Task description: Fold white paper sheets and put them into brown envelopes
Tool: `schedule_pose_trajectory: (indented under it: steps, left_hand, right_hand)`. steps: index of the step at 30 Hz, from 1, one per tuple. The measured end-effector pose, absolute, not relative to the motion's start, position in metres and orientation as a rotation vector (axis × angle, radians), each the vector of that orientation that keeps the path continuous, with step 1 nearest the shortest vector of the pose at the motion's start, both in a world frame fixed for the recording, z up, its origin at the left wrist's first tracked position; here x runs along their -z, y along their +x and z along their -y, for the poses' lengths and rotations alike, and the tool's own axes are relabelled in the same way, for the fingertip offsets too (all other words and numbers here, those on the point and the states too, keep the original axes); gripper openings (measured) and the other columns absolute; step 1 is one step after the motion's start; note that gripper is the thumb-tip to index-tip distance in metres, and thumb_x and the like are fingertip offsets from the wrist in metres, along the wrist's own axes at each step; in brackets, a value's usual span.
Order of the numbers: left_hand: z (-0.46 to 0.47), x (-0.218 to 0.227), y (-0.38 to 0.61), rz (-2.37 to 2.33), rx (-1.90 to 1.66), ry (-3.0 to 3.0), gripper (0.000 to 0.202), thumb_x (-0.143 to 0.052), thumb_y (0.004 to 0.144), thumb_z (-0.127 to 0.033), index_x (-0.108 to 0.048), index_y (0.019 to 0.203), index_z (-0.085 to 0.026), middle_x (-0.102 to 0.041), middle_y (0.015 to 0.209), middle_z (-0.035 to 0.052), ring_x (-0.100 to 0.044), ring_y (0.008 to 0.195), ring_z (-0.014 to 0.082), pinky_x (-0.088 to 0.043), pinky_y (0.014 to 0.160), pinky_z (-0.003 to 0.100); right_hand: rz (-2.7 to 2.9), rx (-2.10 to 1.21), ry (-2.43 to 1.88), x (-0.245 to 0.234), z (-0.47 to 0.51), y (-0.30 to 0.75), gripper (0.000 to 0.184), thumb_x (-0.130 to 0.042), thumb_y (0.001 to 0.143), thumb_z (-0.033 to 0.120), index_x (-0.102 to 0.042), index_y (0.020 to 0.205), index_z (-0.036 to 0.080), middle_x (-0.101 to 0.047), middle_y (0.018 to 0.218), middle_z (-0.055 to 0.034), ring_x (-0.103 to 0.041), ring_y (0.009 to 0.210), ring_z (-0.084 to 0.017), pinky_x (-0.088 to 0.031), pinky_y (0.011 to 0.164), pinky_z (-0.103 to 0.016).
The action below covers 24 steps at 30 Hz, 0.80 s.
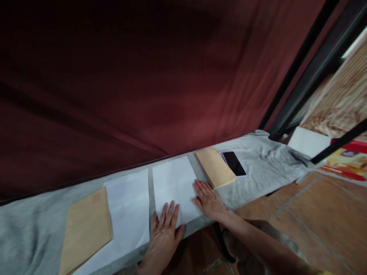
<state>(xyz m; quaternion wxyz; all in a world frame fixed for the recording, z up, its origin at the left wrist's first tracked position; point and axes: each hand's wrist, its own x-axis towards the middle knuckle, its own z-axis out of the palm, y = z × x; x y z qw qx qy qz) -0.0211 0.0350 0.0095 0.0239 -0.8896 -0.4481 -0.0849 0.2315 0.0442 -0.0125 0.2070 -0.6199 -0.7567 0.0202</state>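
A white sheet of paper (174,179) lies flat on the grey cloth, with faint crease lines across it. My left hand (165,235) rests on its lower left part, fingers stretched out. At the sheet's right edge, my right hand (208,198) lies flat, fingers extended, close to a brown envelope (215,167). To the left is more white paper (130,210), and a larger brown envelope (87,225) with a small reddish mark partly covers it. Neither hand grips anything.
A phone (234,163) with a dark screen lies right of the smaller envelope. Grey cloth (258,160) covers the narrow bench. Behind it hangs a dark red curtain (172,84). Black metal poles (298,68) and a colourful box (348,160) stand at the right, above the tiled floor (323,214).
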Motion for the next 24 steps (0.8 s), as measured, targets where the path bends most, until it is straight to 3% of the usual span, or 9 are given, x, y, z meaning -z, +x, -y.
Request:
schedule_pose_trajectory:
  steps: [5,11,14,16,18,21,23,24]
  left_hand:
    - [-0.037,-0.032,-0.006,1.461,-0.139,-2.833,0.064,-0.050,0.085,-0.015,-0.052,0.149,-0.016,-0.047,0.155,0.0188,-0.045,0.144,0.0377,-0.043,0.113,0.058]
    - [-0.046,-0.050,-0.013,1.418,-0.127,-2.850,0.071,-0.036,0.080,0.001,-0.059,0.144,-0.019,-0.057,0.149,0.0123,-0.057,0.135,0.0304,-0.053,0.108,0.046]
    - [-0.048,-0.063,-0.028,1.445,-0.056,-2.954,0.061,-0.036,0.085,-0.004,-0.065,0.136,-0.022,-0.067,0.139,0.0078,-0.066,0.125,0.0246,-0.055,0.104,0.039]
    - [-0.048,-0.076,-0.038,1.536,0.022,-3.009,0.053,-0.036,0.091,-0.010,-0.069,0.129,-0.026,-0.073,0.130,0.0047,-0.071,0.115,0.0213,-0.056,0.100,0.033]
    - [-0.047,-0.092,-0.045,1.659,0.099,-3.100,0.042,-0.038,0.097,-0.021,-0.073,0.120,-0.029,-0.077,0.120,0.0024,-0.073,0.108,0.0200,-0.056,0.096,0.029]
    - [-0.053,-0.111,-0.053,1.882,0.165,-3.307,0.037,-0.043,0.100,-0.041,-0.077,0.110,-0.028,-0.079,0.113,0.0031,-0.072,0.106,0.0217,-0.055,0.094,0.027]
    - [-0.063,-0.118,-0.062,2.070,0.201,-3.420,0.039,-0.052,0.096,-0.050,-0.077,0.111,-0.025,-0.078,0.114,0.0053,-0.071,0.108,0.0246,-0.055,0.094,0.029]
    - [-0.070,-0.120,-0.067,2.173,0.254,-3.451,0.042,-0.058,0.091,-0.054,-0.076,0.114,-0.024,-0.077,0.117,0.0067,-0.070,0.111,0.0265,-0.055,0.095,0.031]
  right_hand:
    - [2.143,-0.120,-1.689,0.008,-0.044,0.237,0.060,-0.050,0.102,0.035,-0.041,0.155,0.008,-0.038,0.162,-0.0173,-0.038,0.149,-0.031,-0.033,0.124,-0.053]
    - [2.097,-0.431,-1.575,0.002,-0.055,0.252,0.051,-0.046,0.096,0.012,-0.054,0.147,0.012,-0.047,0.157,-0.0145,-0.043,0.147,-0.026,-0.035,0.123,-0.051]
    - [2.006,-0.732,-1.446,-0.003,-0.059,0.266,0.063,-0.040,0.083,-0.002,-0.063,0.139,0.017,-0.057,0.150,-0.0100,-0.052,0.139,-0.021,-0.038,0.121,-0.045]
    - [1.973,-0.911,-1.343,-0.010,-0.058,0.275,0.070,-0.039,0.078,-0.005,-0.065,0.137,0.022,-0.061,0.146,-0.0051,-0.056,0.136,-0.019,-0.040,0.120,-0.040]
    - [2.007,-1.015,-1.261,-0.019,-0.055,0.280,0.070,-0.045,0.077,-0.003,-0.064,0.139,0.025,-0.056,0.151,-0.0032,-0.052,0.140,-0.020,-0.039,0.119,-0.037]
    - [2.106,-0.962,-1.228,-0.031,-0.052,0.277,0.055,-0.059,0.082,0.008,-0.069,0.133,0.026,-0.052,0.155,-0.0042,-0.040,0.148,-0.025,-0.030,0.124,-0.043]
    - [2.127,-0.905,-1.250,-0.035,-0.054,0.271,0.035,-0.061,0.090,0.018,-0.075,0.121,0.026,-0.065,0.141,-0.0057,-0.048,0.141,-0.025,-0.031,0.122,-0.046]
    - [2.118,-0.905,-1.290,-0.036,-0.056,0.268,0.027,-0.058,0.094,0.023,-0.078,0.113,0.025,-0.073,0.127,-0.0065,-0.058,0.131,-0.025,-0.039,0.116,-0.045]
